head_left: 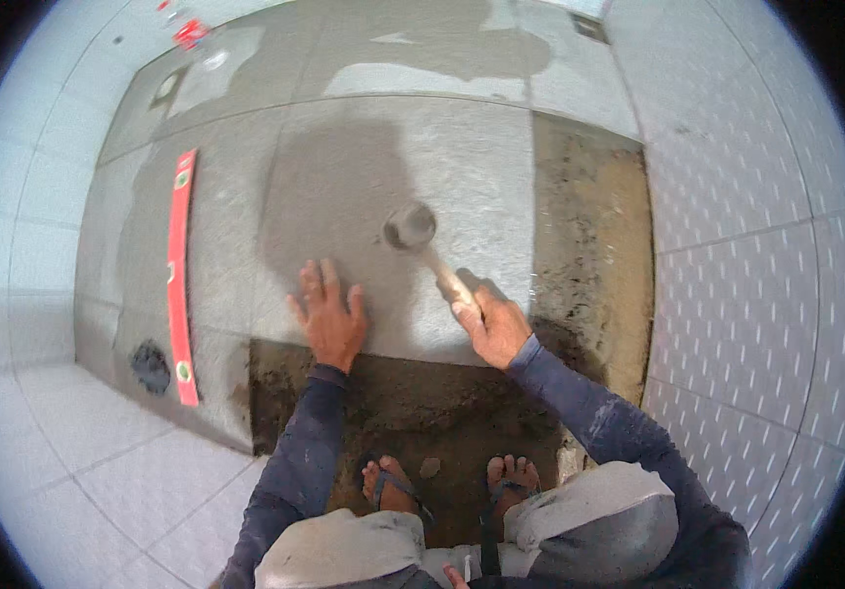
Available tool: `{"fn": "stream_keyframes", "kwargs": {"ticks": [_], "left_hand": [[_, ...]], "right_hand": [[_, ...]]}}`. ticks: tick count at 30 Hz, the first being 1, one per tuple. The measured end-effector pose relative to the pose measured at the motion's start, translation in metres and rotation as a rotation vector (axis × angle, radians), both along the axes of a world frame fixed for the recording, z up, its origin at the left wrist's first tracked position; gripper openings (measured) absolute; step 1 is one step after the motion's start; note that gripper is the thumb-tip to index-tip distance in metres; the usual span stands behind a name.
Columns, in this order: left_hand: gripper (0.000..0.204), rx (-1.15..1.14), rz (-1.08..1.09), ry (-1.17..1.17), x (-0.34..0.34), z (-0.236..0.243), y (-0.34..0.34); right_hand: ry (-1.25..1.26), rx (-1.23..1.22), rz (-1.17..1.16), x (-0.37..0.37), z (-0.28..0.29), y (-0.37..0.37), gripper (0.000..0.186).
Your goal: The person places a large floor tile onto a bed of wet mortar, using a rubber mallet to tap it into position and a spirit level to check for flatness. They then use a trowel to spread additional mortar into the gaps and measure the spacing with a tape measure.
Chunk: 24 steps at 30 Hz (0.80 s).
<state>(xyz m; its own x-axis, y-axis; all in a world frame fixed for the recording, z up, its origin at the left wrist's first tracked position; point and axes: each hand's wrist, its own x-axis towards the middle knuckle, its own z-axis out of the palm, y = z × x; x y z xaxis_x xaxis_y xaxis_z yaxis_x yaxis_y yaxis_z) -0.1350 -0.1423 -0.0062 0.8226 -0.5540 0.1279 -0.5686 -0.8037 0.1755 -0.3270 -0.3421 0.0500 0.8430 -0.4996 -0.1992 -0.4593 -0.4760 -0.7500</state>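
Note:
My left hand (327,319) lies palm down with fingers spread on a grey floor tile (472,177). My right hand (491,324) grips the wooden handle of a mallet (410,228), whose dark, blurred head is over the tile, up and right of my left hand; whether it touches cannot be told. A red spirit level (180,275) lies lengthwise on the tiles to the left. Bare dark mortar (383,393) shows along the near edge of the tile, and a strip of it (594,226) runs along its right side.
Pale tiled walls (737,245) rise at both sides. A bottle with red label (187,29) stands at the back left. A dark round hole (151,365) is beside the level, small square fittings (167,88) farther back. My sandalled feet (393,486) are on the mortar.

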Motion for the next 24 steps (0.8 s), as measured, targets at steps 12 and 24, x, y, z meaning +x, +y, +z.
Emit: {"fn": "stream_keyframes", "kwargs": {"ticks": [12,24], "left_hand": [[0.065,-0.003,-0.364,-0.030,-0.040,-0.014,-0.104],[0.054,-0.357,-0.431,0.528,-0.089,0.049,0.054]], "right_hand": [[0.044,-0.288,-0.327,-0.025,-0.030,-0.110,0.039],[-0.040,0.071,0.042,-0.047,0.003,0.022,0.028]]}}
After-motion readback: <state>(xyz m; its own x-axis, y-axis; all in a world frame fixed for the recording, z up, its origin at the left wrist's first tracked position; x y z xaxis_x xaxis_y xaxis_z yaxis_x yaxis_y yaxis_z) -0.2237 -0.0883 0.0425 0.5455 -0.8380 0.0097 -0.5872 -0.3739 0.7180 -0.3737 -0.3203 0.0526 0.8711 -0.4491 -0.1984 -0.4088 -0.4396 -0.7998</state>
